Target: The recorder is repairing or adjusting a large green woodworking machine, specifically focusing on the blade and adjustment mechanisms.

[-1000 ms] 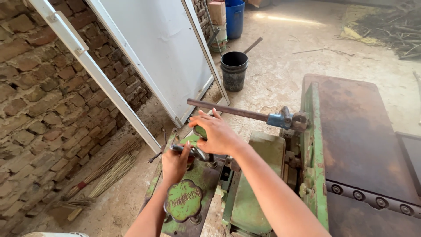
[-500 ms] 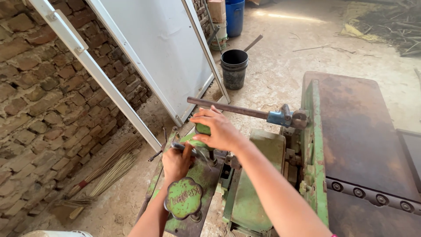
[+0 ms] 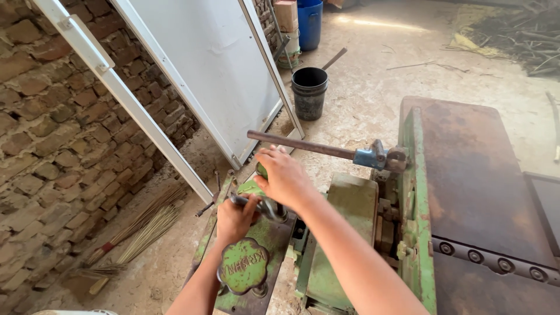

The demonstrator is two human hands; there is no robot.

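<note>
My left hand [image 3: 235,219] is closed around a grey metal handle [image 3: 268,208] on the side attachment of a green woodworking machine [image 3: 344,210]. My right hand [image 3: 284,177] rests just beyond it, fingers curled over a green part of the same attachment. A round green knob plate [image 3: 243,265] sits below my left hand. A long rusty lever bar [image 3: 300,144] with a blue clamp [image 3: 371,156] juts left from the machine, just above my right hand.
The rusty flat machine table [image 3: 478,175] fills the right. A black bucket [image 3: 309,92] stands on the dusty floor ahead, a blue barrel [image 3: 310,22] farther back. A white panel [image 3: 216,70] leans on the brick wall [image 3: 52,134]; a straw broom [image 3: 140,230] lies below.
My right hand has stayed on the green part while my left hand keeps its hold on the handle; the view has shifted slightly. No clear movement of the parts.
</note>
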